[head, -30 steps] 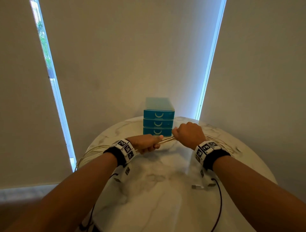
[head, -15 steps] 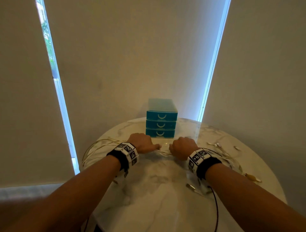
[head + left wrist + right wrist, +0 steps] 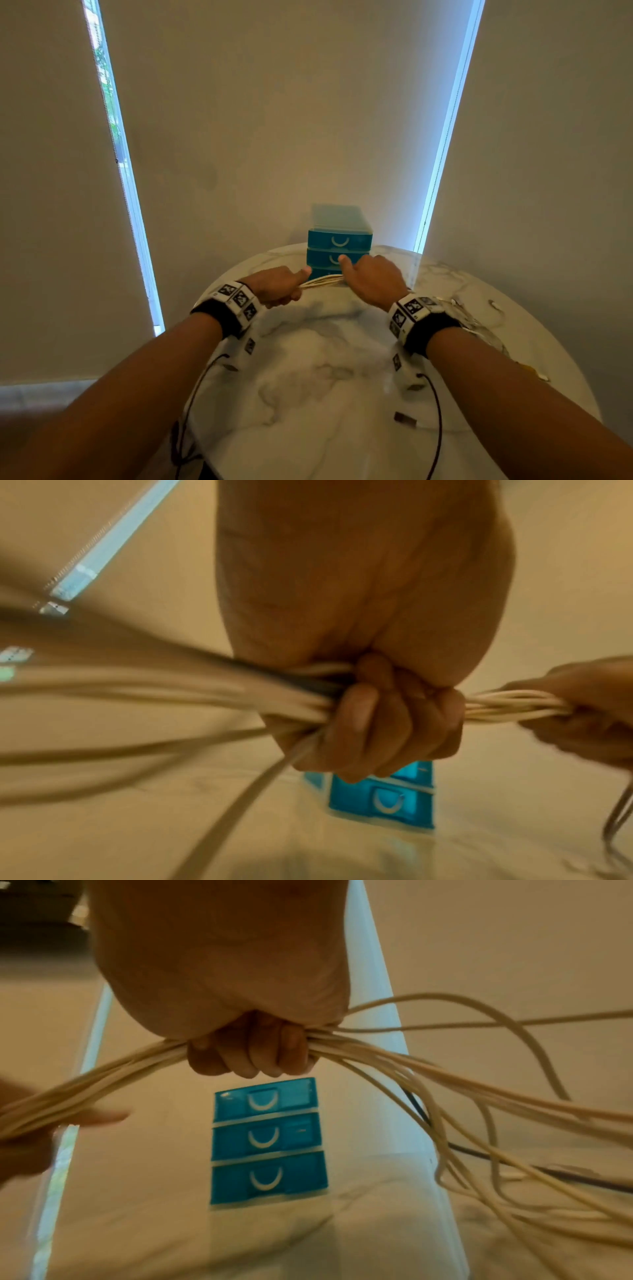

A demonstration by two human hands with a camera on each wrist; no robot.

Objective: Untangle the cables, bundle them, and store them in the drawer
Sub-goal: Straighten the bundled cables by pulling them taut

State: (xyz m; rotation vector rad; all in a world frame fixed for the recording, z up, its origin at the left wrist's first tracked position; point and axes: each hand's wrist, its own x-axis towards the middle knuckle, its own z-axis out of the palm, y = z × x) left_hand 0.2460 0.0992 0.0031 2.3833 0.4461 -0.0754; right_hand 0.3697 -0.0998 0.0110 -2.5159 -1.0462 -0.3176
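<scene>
Cream cables (image 3: 322,281) bunched taut, loose ends trailing; blue three-drawer unit (image 3: 339,240) behind them, drawers closed.

Left hand (image 3: 279,287) and right hand (image 3: 371,279) grip cables (image 3: 322,281) before drawers (image 3: 339,240)

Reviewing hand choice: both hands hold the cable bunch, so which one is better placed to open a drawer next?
Probably the right hand: it sits directly before the blue drawer unit, thumb beside a handle. The left hand, off to the side, could keep its grip on the cables.
</scene>
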